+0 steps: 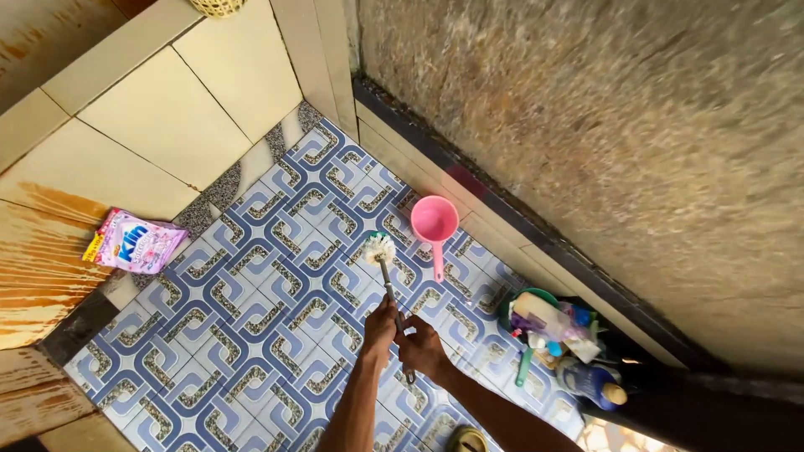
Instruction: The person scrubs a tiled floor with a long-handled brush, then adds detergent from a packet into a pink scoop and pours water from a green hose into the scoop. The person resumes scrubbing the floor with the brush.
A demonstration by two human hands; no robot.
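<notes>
Floor [251, 318]: blue and white patterned tiles, covering the middle of the view.
Wall [603, 151]: rough brown stone on the right, pale tiles on the left.
Basin [512, 303]: green, by the right wall, crowded with bottles and small items.
Packet [138, 243]: pink and purple soap powder bag, lying at the floor's left edge.
Scoop [435, 223]: pink, round, handle pointing down, just beside the brush head.
Brush [381, 251]: white bristles pressed on the tiles, long handle running back into both hands.
Left hand [378, 325]: fingers closed round the handle, higher up.
Right hand [424, 347]: wrapped tight round the handle's lower end.
</notes>
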